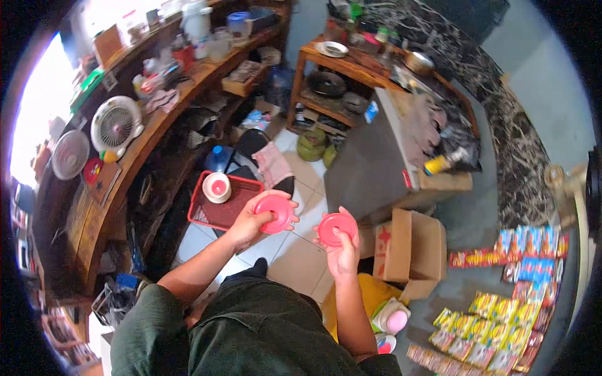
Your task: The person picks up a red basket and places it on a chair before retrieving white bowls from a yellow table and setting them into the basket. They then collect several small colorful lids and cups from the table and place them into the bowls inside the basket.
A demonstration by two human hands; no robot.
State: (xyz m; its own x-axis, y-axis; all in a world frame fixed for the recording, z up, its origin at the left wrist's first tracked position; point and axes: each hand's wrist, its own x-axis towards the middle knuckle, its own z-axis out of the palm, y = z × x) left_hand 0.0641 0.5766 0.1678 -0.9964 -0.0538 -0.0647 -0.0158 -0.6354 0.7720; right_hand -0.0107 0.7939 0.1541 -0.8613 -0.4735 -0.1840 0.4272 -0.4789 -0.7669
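Left hand (251,222): grip clamped on a pink round lid (274,213), held flat-face up, at about 11 o'clock of the other hand.
Right hand (342,247): fingers closed around a second pink lid (335,229), thumb across its rim.
Spacing: the two lids are near each other but apart, both held in the air over the tiled floor (295,263).
Red tray (207,216): on the floor at 9 o'clock of the left hand, carrying a stack of white bowls (217,188).
Step in hand: by my judgement, sorting or pairing lids, one per hand.
Next move calls for: probably setting each lid down squarely, without dropping the other.
Cardboard box (411,247): at 3 o'clock of the right hand.
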